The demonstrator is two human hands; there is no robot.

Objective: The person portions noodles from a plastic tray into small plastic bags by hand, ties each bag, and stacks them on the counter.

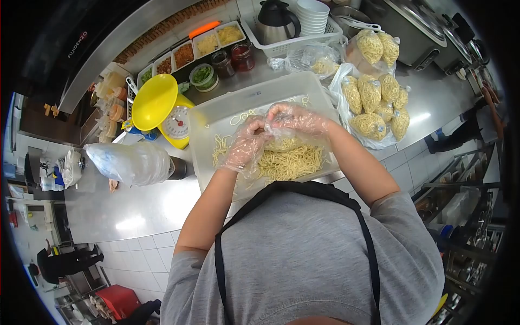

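My left hand [245, 145] and my right hand [298, 118], both in clear plastic gloves, meet over a large translucent tub [199, 132]. Their fingers are closed on the gathered neck of a clear plastic bag of noodles [283, 144], the left hand on one side and the right on the other. Whether the neck is knotted, I cannot tell. Loose yellow noodles [292, 164] lie heaped in the near right part of the tub, just below the bag. A few stray strands are scattered along its far and left sides.
Several tied noodle bags [370, 93] sit on white plastic at the right. A yellow scale [177, 123] with a yellow pan [154, 102] stands left, near a plastic-bag roll [129, 163]. Behind are ingredient containers [183, 55], a jar [242, 57] and a flask [274, 23].
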